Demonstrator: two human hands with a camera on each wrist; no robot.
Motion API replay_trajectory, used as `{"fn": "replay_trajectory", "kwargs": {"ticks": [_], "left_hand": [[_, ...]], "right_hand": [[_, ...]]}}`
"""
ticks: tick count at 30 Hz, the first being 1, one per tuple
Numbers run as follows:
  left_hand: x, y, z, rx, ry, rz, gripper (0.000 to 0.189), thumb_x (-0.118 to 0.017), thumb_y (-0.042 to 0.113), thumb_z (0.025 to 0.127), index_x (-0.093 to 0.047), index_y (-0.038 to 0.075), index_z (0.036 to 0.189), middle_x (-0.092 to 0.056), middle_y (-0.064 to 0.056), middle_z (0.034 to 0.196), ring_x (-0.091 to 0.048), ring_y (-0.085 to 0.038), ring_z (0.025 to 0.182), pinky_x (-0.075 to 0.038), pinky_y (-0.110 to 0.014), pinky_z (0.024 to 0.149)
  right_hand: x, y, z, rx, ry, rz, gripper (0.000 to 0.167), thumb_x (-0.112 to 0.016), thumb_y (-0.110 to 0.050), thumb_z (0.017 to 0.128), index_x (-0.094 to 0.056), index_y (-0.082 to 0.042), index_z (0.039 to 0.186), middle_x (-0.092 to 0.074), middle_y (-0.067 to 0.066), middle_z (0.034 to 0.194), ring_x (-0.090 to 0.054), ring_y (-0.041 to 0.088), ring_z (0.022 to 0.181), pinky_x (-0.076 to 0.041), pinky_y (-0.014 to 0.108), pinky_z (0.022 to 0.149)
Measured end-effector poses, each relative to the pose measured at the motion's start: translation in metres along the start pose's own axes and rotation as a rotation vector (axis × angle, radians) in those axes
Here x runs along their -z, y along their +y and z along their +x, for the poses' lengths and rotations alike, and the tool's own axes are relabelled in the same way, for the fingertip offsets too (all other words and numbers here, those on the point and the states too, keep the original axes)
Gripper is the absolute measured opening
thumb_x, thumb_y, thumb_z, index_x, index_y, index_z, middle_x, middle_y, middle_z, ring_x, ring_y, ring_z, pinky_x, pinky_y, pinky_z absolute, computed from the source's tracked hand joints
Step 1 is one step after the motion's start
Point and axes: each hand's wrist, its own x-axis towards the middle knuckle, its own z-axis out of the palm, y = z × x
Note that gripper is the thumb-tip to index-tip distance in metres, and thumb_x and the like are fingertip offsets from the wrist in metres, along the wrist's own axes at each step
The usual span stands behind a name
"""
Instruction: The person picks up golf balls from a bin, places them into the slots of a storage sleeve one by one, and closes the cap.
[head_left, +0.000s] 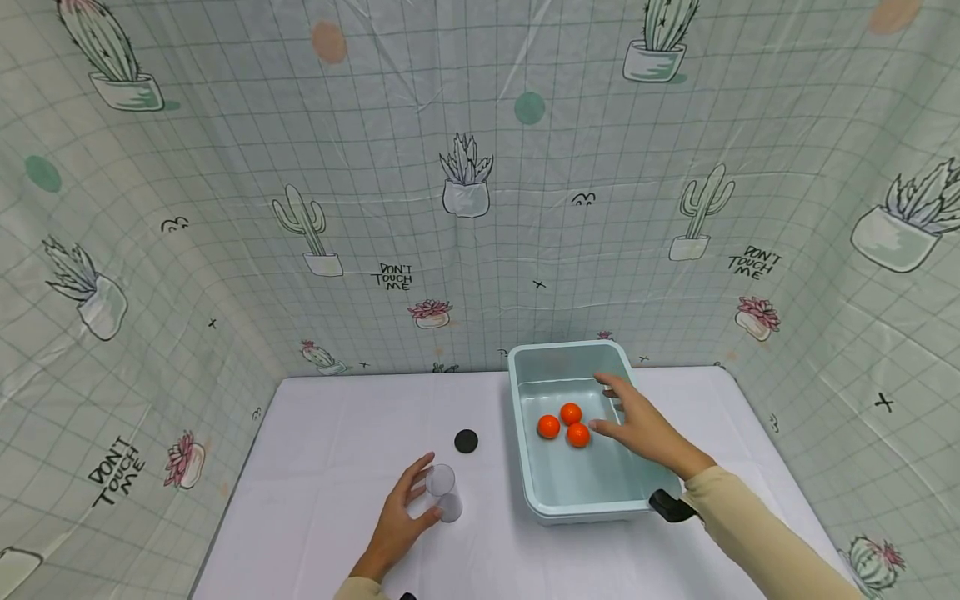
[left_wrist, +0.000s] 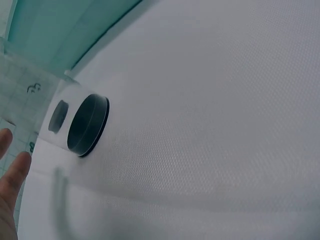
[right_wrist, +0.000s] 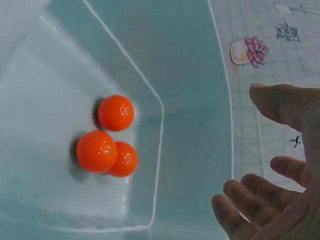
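A clear cylindrical container (head_left: 441, 481) stands upright on the white table, left of the middle. My left hand (head_left: 400, 518) is curved about its left side, thumb in front and fingers behind. In the left wrist view, the fingertips (left_wrist: 19, 172) appear apart from the container, whose dark base (left_wrist: 89, 125) shows. Three orange balls (head_left: 548, 427) lie grouped together in a pale blue-green bin (head_left: 532, 492). My right hand (head_left: 651, 431) hovers over the bin's right part with fingers spread, holding nothing. In the right wrist view, the balls (right_wrist: 97, 151) are apart from that hand (right_wrist: 280, 200).
A black round disc (head_left: 466, 441) lies flat on the table (head_left: 322, 467) behind the container, left of the bin. A cactus-print curtain (head_left: 465, 275) hangs along the back and both sides. A black strap part (head_left: 671, 506) is on the right wrist, near the bin's front corner.
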Motion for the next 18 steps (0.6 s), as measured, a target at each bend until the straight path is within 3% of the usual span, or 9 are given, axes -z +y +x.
{"fn": "replay_trajectory", "kwargs": {"ticks": [4, 12, 18], "left_hand": [[-0.004, -0.001, -0.001, 0.018, 0.007, 0.008, 0.078, -0.085, 0.006, 0.086, -0.049, 0.006, 0.155, -0.052, -0.017, 0.157, -0.052, -0.045, 0.14, -0.052, -0.043, 0.115], [-0.01, 0.001, -0.002, 0.075, 0.046, -0.027, 0.072, -0.088, 0.004, 0.085, -0.055, 0.006, 0.149, -0.057, -0.017, 0.151, -0.059, -0.033, 0.136, -0.053, -0.036, 0.113], [-0.014, 0.004, -0.003, 0.096, 0.056, -0.05, 0.069, -0.089, 0.005, 0.084, -0.058, 0.004, 0.145, -0.062, -0.018, 0.143, -0.06, -0.038, 0.132, -0.053, -0.036, 0.112]], "right_hand": [[-0.002, 0.003, 0.005, -0.005, -0.049, 0.039, 0.076, -0.078, -0.011, 0.096, -0.035, 0.006, 0.157, -0.042, 0.033, 0.157, -0.055, 0.053, 0.132, -0.052, 0.065, 0.107], [-0.008, 0.006, 0.018, -0.007, -0.141, 0.126, 0.076, -0.079, -0.003, 0.092, -0.036, 0.012, 0.153, -0.041, 0.038, 0.155, -0.052, 0.056, 0.134, -0.054, 0.062, 0.107], [-0.014, 0.011, 0.027, -0.058, -0.187, 0.142, 0.073, -0.078, 0.003, 0.086, -0.041, 0.016, 0.148, -0.045, 0.039, 0.15, -0.053, 0.057, 0.131, -0.059, 0.057, 0.102]]}}
